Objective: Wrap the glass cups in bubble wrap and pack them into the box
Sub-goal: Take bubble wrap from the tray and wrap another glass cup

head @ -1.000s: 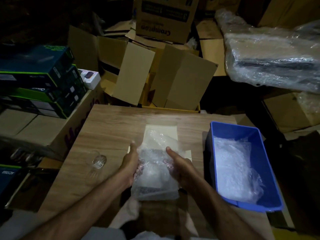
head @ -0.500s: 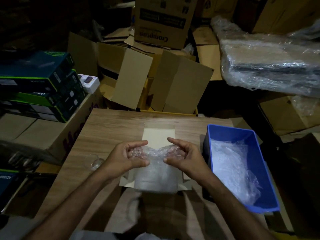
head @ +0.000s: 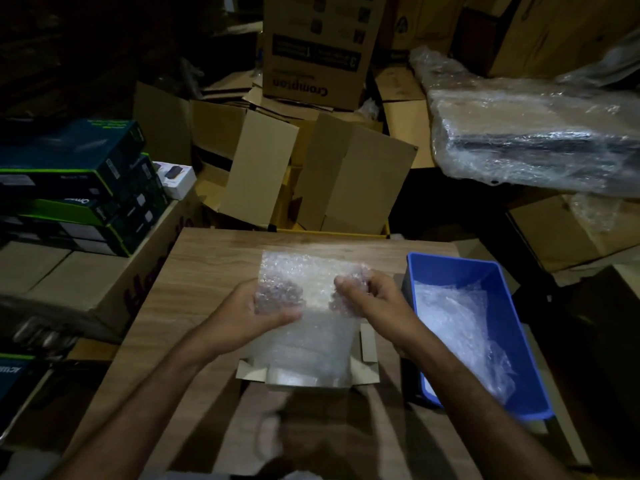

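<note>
Far left: stack of dark boxes with green edges, resting on plain brown cartons; small white box just beside the stack's right end.
Table: wood-grain top, running from the near edge back to the pile of cartons.
Left hand: curled around the left edge of the bubble wrap, thumb across the front, fingers behind; closed on the sheet.
Bubble wrap: held upright between both hands above the table, upper edge raised, lower part dropping down into the small box; something dark visible through the sheet near the left hand, too blurred to identify.
Glass cup: not distinguishable; cannot tell whether inside the wrap.
Small box: open cardboard, flaps spread, on the table directly under the hands, partly filled by the hanging wrap.
Right hand: fingers bunched and pinched on the right side of the bubble wrap, closed tight.
Blue bin: on the table's right side, just beside the right wrist, holding crumpled clear plastic.
Behind table: open cardboard cartons leaning together, printed carton on top.
Far right: flat bundle wrapped in plastic film, well apart from the hands.
</note>
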A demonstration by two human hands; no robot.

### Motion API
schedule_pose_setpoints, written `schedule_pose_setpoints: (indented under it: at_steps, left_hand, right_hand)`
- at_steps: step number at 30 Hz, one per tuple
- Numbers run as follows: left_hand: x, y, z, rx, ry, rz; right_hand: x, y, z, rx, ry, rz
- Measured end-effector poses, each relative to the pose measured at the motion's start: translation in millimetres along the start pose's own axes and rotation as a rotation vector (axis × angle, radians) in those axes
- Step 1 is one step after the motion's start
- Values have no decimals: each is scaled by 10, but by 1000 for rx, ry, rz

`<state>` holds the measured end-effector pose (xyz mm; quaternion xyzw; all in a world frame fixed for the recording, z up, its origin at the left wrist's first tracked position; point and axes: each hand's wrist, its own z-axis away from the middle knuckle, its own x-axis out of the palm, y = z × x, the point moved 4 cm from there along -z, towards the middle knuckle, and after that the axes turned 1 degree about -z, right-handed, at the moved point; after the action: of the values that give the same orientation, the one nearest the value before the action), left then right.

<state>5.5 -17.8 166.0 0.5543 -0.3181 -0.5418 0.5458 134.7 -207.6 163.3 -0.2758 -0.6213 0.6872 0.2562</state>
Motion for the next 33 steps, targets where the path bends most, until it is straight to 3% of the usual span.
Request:
schedule_pose_setpoints:
  at_steps: [4,10,13,16,21,24,25,28,30,33]
  left_hand:
    - [29,-95,-111,-10,261,139]
    - [138,-256,-163,-75,287,97]
    - [114,-280,-100,-62,136,130]
    - [101,-318,-36,-40,-19,-80]
    - [79,-290,-85,13,138,-489]
    - [33,-255,-55,135,195,-646]
    - [10,-264,-47,137,186,-567]
    - [34,-290,-39,26,124,-42]
    - [75,-321,-69,-8,147,103]
    - [183,-341,-78,-23,314,201]
  right_hand:
    - [73,187,54,157,59,-166]
    - [171,369,177,-53,116,10]
    - [107,379,124,-87,117,88]
    - [56,417,129,-53,16,123]
    - [29,399,59,-56,40,393]
    - [-14,421,13,-84,56,518]
    - [-41,434,6,-71,39,493]
    - [-72,463,-1,49,11,168]
    - [9,418,12,92,21,-37]
    - [125,428,68,153,88,-130]
